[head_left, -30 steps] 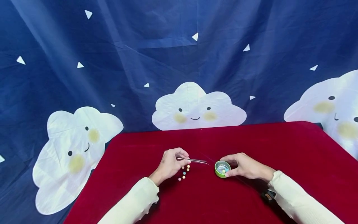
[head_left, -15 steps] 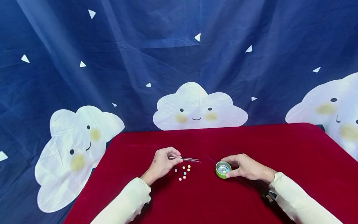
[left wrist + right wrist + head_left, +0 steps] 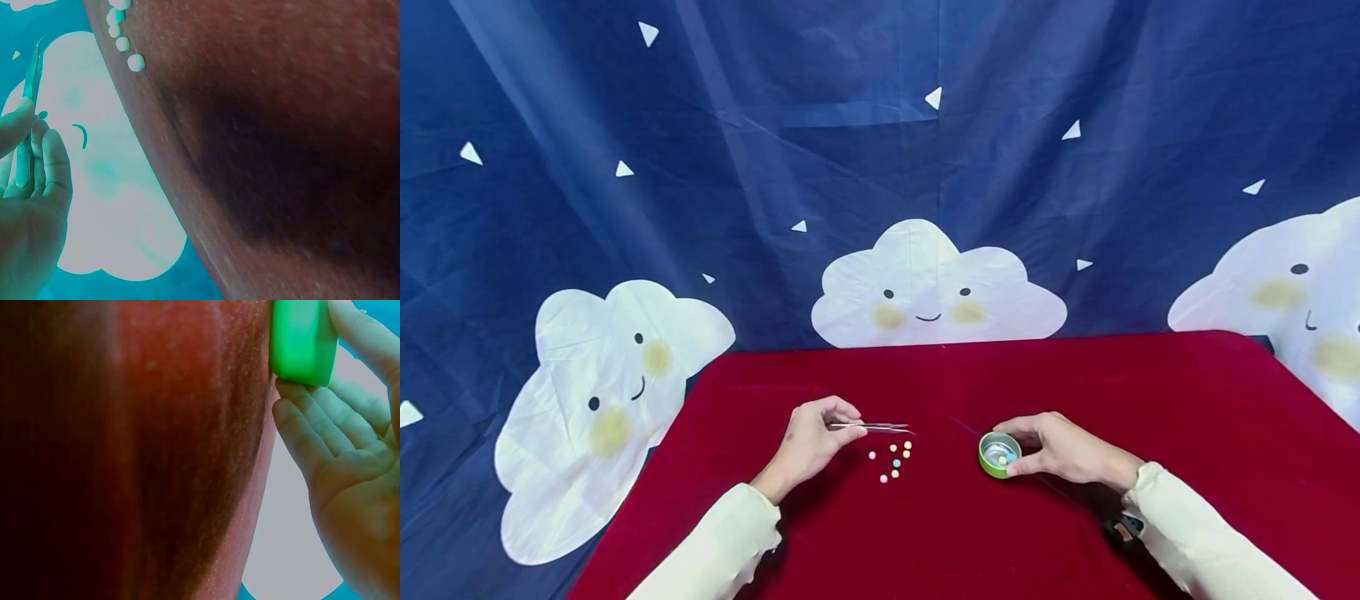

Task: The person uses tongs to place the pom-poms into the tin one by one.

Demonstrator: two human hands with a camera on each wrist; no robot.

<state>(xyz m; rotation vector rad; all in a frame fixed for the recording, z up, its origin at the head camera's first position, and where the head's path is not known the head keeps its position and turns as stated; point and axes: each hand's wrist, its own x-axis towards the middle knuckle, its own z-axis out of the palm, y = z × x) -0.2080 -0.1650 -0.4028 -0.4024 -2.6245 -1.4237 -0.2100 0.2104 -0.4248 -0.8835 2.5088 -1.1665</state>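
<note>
Left hand (image 3: 808,440) and tweezers (image 3: 872,427) drawn leftward, beads (image 3: 892,462) uncovered

Deep red worktop (image 3: 1075,392), pastel pink, yellow and blue beads (image 3: 892,461), a green tin (image 3: 998,454), silver tweezers (image 3: 872,427), navy backdrop (image 3: 850,150) patterned with white clouds.

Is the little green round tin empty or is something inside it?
Not empty. The little green round tin, held by the right hand, shows a few small coloured beads on its shiny bottom.
</note>
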